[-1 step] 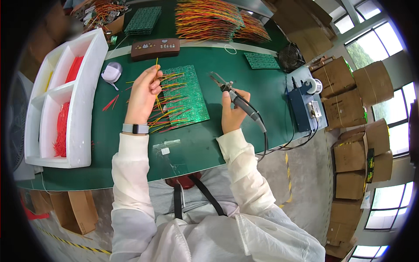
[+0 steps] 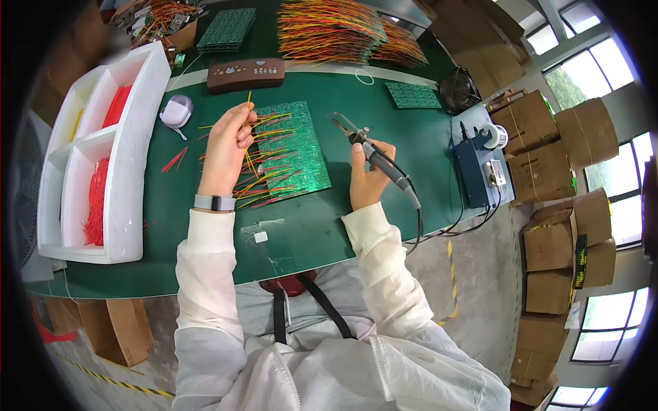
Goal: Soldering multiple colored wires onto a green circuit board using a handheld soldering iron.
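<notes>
My left hand [image 2: 225,154] is closed, its fingertips pinching a thin yellow wire [image 2: 249,97] that sticks up above them. It hovers over the left edge of a green circuit board panel [image 2: 310,154], where several red and yellow wires [image 2: 274,168] lie in rows, their ends jutting off to the left. To the right of the panel, my right hand [image 2: 364,179] grips a grey soldering iron [image 2: 394,177] with a metal wire-feed arm near its tip. The tip points up and left, apart from the panel. My left palm hides some wire ends.
A white foam box [image 2: 140,185] with red and yellow wires stands at left. Behind are an earbud case [image 2: 176,113], a brown pencil case [image 2: 245,75], wire bundles [image 2: 329,31] and stacked boards [image 2: 226,31]. At right stand a blue soldering station [image 2: 473,171] and small fan [image 2: 458,90].
</notes>
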Available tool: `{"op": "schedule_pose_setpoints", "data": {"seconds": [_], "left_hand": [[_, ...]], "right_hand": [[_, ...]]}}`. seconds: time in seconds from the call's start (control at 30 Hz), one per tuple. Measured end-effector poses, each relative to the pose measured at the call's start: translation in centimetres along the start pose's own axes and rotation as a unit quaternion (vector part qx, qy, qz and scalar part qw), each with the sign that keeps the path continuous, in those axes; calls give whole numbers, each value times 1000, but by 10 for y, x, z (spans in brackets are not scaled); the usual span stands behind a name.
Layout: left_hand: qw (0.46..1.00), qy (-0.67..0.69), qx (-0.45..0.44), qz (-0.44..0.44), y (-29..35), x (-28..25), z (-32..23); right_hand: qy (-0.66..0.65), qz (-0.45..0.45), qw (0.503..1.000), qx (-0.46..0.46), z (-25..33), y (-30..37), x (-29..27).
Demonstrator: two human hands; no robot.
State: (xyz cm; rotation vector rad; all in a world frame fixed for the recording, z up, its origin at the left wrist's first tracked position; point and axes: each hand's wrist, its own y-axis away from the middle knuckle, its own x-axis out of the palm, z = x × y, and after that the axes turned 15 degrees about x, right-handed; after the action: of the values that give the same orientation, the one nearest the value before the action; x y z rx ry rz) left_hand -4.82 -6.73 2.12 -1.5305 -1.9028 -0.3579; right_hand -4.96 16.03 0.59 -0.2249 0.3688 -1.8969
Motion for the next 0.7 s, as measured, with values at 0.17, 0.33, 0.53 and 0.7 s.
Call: {"op": "schedule_pose_setpoints", "data": {"seconds": [0.17, 0.33, 0.53, 0.7], "left_hand": [[959, -258, 115, 34, 12, 21, 5], [774, -538, 301, 146, 21, 33, 17], [721, -613, 279, 163, 27, 38, 28], [648, -655, 337, 194, 24, 32, 36]], "right_hand": [[5, 11, 1000, 10, -5, 3, -2], [-12, 29, 999, 16, -4, 8, -9], [-10, 19, 999, 43, -2, 12, -14], [23, 31, 997, 62, 1, 15, -12]]}}
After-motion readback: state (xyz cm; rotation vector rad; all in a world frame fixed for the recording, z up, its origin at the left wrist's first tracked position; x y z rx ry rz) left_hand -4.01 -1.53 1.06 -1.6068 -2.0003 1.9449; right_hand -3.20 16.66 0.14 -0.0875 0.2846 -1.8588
